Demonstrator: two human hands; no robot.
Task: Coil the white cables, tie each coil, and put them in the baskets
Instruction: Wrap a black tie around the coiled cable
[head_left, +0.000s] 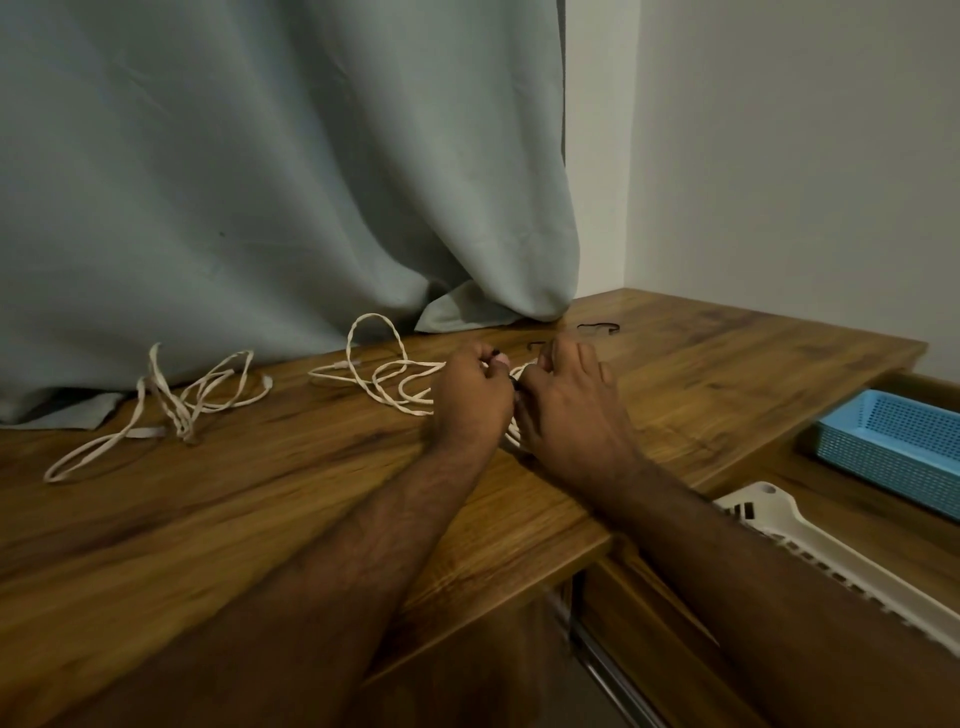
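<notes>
On the left of the table (260, 499), against the curtain (260, 182), one white cable (182, 405) lies loose and uncoiled. Nearer the middle a second cable (384, 374) sprawls in loops, its near end gathered under both hands. Curled fingers of the left hand (470, 397) grip the strands; the right hand (569, 402) pinches them beside it, a small dark thing between the two, perhaps a tie. Behind the hands lie two dark ties (597, 327). Off the right edge sit two baskets, one white (779, 512) and one blue (893, 441). Judging from the slack, the loose far loops could snag or spring apart if the grip eases before a tie goes round.
</notes>
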